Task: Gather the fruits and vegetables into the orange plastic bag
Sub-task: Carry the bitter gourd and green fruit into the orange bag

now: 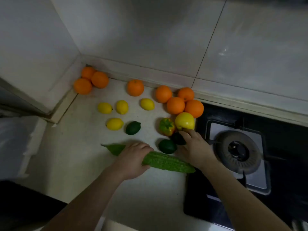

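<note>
The fingers (141, 145) of the left hand (133, 160) are curled over a long, bumpy, light-green bitter gourd (166, 161), gripping it near its middle where it lies across the pale speckled stone countertop (80, 147). The right hand (195, 150) reaches over a small dark-green round fruit (177, 140), its fingertips up against the base of a glossy yellow apple-shaped fruit (184, 121). I cannot tell whether that hand has closed on anything or merely rests there. Just beside it sit a second dark-green lime-like fruit (167, 146) and a red, yellow and green bell pepper (166, 126). This looks to me like the very first pick-up. All the produce is out on the counter, and the orange plastic bag is nowhere in view. So the next move would seem to call for lifting the gourd clear, settling a firm hold on one of the round pieces, and finding the bag. Further back lie four yellow lemons (122, 107) and a lone green lime (133, 128). Behind them is a huddle of four oranges (175, 105), with one orange by itself (135, 87) and three tucked in the corner (99, 79). Grey-white glossy wall tiles (150, 39) rise behind, a black glass gas hob (240, 152) sits to the right, and the light is dim.
</note>
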### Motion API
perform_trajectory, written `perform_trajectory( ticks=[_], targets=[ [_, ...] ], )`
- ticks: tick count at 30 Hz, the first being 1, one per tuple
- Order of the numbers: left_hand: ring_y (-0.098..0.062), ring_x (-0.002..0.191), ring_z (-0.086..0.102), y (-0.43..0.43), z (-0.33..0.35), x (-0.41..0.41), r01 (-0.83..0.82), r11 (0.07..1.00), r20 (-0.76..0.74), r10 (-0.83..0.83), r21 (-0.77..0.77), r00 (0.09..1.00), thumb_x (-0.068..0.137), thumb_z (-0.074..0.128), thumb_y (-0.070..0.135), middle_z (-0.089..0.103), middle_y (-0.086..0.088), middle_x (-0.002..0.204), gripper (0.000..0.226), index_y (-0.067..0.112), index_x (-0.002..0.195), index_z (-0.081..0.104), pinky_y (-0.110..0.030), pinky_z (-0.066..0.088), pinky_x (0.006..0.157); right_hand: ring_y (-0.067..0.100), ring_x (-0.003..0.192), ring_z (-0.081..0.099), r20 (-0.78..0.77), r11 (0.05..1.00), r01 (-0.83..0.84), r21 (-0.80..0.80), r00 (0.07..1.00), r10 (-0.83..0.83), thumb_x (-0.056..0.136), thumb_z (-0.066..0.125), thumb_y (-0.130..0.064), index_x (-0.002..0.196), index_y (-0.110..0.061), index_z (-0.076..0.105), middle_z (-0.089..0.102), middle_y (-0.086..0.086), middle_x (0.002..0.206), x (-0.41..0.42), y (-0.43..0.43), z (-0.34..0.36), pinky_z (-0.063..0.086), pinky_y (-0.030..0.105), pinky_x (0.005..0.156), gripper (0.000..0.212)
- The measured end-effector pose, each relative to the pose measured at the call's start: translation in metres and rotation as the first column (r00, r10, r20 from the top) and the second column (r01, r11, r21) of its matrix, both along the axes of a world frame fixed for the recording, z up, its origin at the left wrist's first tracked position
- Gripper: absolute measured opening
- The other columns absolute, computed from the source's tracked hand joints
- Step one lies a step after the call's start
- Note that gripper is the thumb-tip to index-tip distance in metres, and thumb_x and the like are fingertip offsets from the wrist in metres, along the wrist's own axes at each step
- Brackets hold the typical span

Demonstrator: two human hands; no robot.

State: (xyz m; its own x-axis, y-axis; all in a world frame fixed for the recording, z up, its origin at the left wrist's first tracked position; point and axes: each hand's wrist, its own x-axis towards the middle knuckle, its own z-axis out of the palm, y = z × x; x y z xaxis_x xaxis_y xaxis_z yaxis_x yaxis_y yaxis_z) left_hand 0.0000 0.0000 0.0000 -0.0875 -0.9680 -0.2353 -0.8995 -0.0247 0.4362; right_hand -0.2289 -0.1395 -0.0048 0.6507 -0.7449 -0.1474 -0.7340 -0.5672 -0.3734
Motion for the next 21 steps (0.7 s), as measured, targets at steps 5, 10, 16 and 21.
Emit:
perform_trajectory(
  ticks=[5, 10, 16, 21],
  targets=[
    [-0.005, 0.111, 0.048, -0.005, -0.004, 0.0, -0.022, 1.0, -0.017, 0.022, 0.001, 1.0, 0.081, 0.068, 0.041, 0.056, 0.017, 0.12, 0.046, 0.038, 0.124, 0.053, -0.031, 0.041, 0.097, 0.034, 0.105, 0.051, 0.035, 0.999, 0.036, -0.035, 0.999, -0.035, 0.079, 0.067, -0.032, 0.129, -0.019, 0.054, 0.051, 0.008, 0.124, 0.006, -0.001, -0.013, 0.05, 0.042, 0.071, 0.053],
    [-0.005, 0.111, 0.048, -0.005, -0.004, 0.002, -0.008, 1.0, -0.006, 0.008, -0.006, 1.0, 0.082, 0.066, 0.041, 0.056, 0.018, 0.121, 0.047, 0.038, 0.127, 0.053, -0.031, 0.041, 0.095, 0.032, 0.099, 0.052, 0.053, 0.996, 0.06, -0.058, 0.997, -0.057, 0.077, 0.068, -0.027, 0.122, -0.02, 0.057, 0.053, 0.007, 0.115, 0.007, -0.001, -0.017, 0.052, 0.042, 0.067, 0.047],
    [-0.007, 0.109, 0.049, 0.001, 0.004, -0.004, -0.033, 0.998, 0.015, 0.034, -0.052, 0.999, 0.081, 0.067, 0.041, 0.057, 0.017, 0.12, 0.049, 0.038, 0.128, 0.053, -0.03, 0.043, 0.092, 0.032, 0.097, 0.052, 0.088, 0.996, 0.047, -0.074, 0.995, -0.04, 0.079, 0.068, -0.031, 0.12, -0.021, 0.058, 0.054, 0.008, 0.115, -0.002, 0.003, -0.003, 0.05, 0.041, 0.071, 0.043],
    [-0.009, 0.106, 0.053, 0.01, 0.025, -0.016, -0.064, 0.994, 0.035, 0.067, -0.083, 0.997, 0.081, 0.068, 0.039, 0.059, 0.014, 0.117, 0.046, 0.035, 0.125, 0.056, -0.033, 0.045, 0.089, 0.032, 0.102, 0.052, 0.126, 0.994, 0.045, -0.103, 0.992, -0.032, 0.08, 0.066, -0.025, 0.122, -0.02, 0.056, 0.053, 0.008, 0.116, -0.018, 0.01, 0.026, 0.05, 0.042, 0.075, 0.044]
  ],
)
